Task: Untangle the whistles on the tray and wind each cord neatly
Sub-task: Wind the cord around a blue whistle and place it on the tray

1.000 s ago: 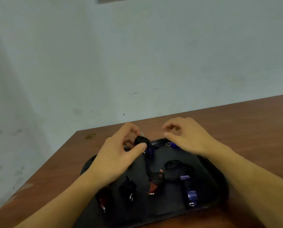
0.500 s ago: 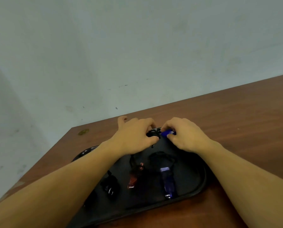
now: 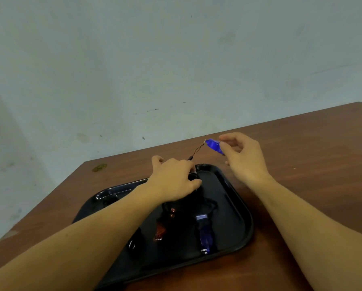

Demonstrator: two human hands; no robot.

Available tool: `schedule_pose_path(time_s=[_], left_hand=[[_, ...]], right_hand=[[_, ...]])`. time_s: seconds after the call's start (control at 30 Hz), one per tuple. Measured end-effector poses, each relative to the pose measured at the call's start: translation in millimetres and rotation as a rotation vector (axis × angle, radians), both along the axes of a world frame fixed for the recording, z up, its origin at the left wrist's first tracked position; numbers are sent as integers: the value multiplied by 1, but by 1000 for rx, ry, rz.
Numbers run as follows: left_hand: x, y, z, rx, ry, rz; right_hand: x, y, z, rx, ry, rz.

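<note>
A black tray lies on the brown table. My right hand pinches a blue whistle lifted above the tray's far edge. Its thin black cord runs taut down to my left hand, which grips a dark bundle of cord at the tray's far side; what lies under that hand is hidden. On the tray lie a second blue whistle, a red whistle and a black whistle, each with black cord.
The wooden table stretches to the right of the tray. A pale wall stands right behind the table's far edge. A small stain marks the table's far left corner.
My right hand has lifted the blue whistle up and to the right, away from my left hand, drawing its cord taut. My left hand stayed on the cord bundle at the tray's far side.
</note>
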State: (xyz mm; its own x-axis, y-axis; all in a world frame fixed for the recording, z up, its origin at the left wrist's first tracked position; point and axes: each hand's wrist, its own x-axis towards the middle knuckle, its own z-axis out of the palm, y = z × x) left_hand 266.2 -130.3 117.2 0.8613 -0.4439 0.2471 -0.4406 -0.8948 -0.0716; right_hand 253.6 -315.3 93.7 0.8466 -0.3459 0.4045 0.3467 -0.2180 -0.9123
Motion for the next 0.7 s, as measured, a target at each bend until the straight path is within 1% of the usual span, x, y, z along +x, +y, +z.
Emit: schedule_pose_path(time_s=[0.2, 0.33, 0.4, 0.47, 0.5, 0.6, 0.7], left_hand=[[-4, 6, 6, -83, -53, -24], [-13, 9, 22, -164, -170, 41], [-16, 12, 32, -263, -221, 31], [-21, 18, 43, -391, -160, -43], [-24, 19, 47, -421, -110, -96], [-37, 28, 62, -398, -28, -204], [-48, 38, 74, -383, 13, -203]], right_hand=[[-5, 4, 9, 192, -56, 65], [-13, 12, 14, 165, -62, 172], [-17, 16, 17, 157, -83, 235], [-21, 22, 22, 125, -97, 291], [-22, 24, 23, 108, -107, 317], [-28, 33, 30, 81, -143, 376], [-35, 40, 37, 51, -157, 397]])
